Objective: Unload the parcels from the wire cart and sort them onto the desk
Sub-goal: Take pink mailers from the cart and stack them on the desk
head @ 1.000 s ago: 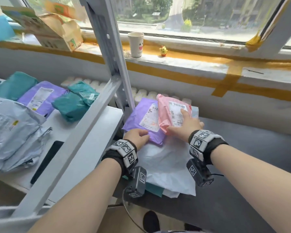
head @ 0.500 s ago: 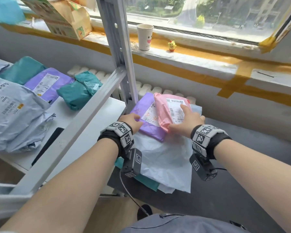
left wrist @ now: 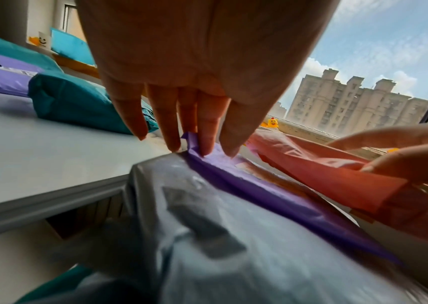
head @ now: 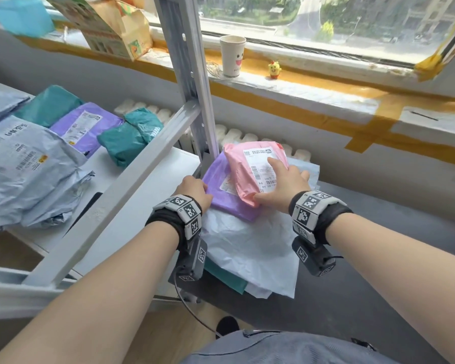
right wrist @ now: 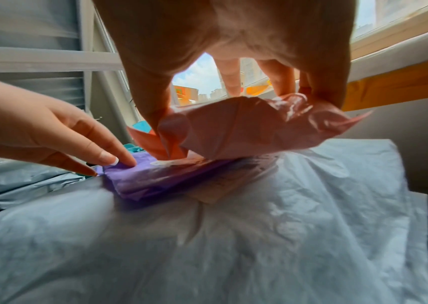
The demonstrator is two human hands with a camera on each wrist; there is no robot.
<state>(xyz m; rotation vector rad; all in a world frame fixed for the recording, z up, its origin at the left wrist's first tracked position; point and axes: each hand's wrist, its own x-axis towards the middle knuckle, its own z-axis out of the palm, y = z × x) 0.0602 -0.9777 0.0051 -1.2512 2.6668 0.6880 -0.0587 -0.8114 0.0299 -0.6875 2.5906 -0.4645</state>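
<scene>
A pink parcel lies on a purple parcel, which tops a stack with a white parcel and a teal one on the dark desk. My right hand grips the pink parcel, thumb under its near end and fingers on the label. In the right wrist view the pink parcel is raised off the purple parcel. My left hand rests with straight fingertips on the purple parcel's left corner.
A grey metal post and slanted bar stand just left of the stack. The white shelf beyond holds grey, purple and teal parcels. A paper cup, a yellow chick toy and a cardboard box sit on the windowsill.
My right hand went from lying flat on the pink parcel to gripping it, thumb under its near end, which has lifted. My left hand slid to the purple parcel's left corner.
</scene>
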